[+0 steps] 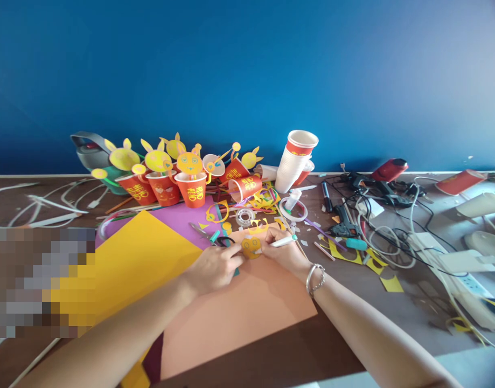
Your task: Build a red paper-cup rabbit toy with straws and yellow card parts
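Note:
My left hand (217,265) has its fingers curled at the left edge of a small yellow paper disc (251,247), which bears two drawn round eyes. A white marker with a teal end (283,241) is gripped in my right hand (283,249), its fingertips at the disc's right edge; the marker's tip is hidden. Both hands rest over a large sheet of peach paper (231,334). Just behind my left hand lie scissors (204,231) with dark handles and a teal marker cap (215,236).
Red paper cups with yellow bunny faces (190,188) stand along the wall. A stack of white cups (291,167) rises behind my right hand. Yellow paper (138,264) covers the left side. Glue guns (344,221), cables and paper scraps (391,284) lie at the right.

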`<state>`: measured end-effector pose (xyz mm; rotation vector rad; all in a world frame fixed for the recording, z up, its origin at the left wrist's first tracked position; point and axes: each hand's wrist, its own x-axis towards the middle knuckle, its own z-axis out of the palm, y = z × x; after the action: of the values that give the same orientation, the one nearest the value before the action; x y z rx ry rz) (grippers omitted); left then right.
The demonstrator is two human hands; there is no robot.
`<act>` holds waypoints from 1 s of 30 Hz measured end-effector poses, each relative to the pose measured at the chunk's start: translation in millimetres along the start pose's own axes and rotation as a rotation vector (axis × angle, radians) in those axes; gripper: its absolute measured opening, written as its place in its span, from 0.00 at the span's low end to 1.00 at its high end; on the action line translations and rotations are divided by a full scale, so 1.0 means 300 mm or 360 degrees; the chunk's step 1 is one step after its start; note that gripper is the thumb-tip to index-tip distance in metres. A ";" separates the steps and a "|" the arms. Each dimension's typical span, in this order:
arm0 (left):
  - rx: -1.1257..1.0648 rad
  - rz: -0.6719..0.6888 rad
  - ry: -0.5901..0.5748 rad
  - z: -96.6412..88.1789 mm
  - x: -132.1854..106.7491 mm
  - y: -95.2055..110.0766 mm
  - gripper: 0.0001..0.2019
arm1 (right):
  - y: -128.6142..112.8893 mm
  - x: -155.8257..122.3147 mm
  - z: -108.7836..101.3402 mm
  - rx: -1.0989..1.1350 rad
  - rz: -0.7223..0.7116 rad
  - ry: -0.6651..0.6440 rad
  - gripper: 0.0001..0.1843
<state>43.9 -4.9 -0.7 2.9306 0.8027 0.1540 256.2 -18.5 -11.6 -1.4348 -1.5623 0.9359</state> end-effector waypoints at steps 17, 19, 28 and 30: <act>-0.0015 -0.0010 -0.0021 -0.003 0.004 0.004 0.20 | -0.033 0.000 -0.008 0.0033 0.0099 0.0055 0.11; -0.0013 -0.0013 -0.0027 -0.005 0.004 0.005 0.20 | -0.034 0.000 -0.008 0.0046 0.0100 0.0076 0.12; -0.0021 -0.0003 -0.0003 -0.001 0.002 0.001 0.19 | -0.031 -0.002 -0.009 0.0002 0.0097 0.0032 0.12; -0.0021 0.0000 0.0001 -0.001 0.002 0.002 0.20 | -0.020 -0.002 -0.006 -0.0020 0.0077 0.0025 0.11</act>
<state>44.7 -5.0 -0.3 2.9183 0.7982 0.1600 255.5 -19.6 -5.3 -1.4911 -1.5303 0.9422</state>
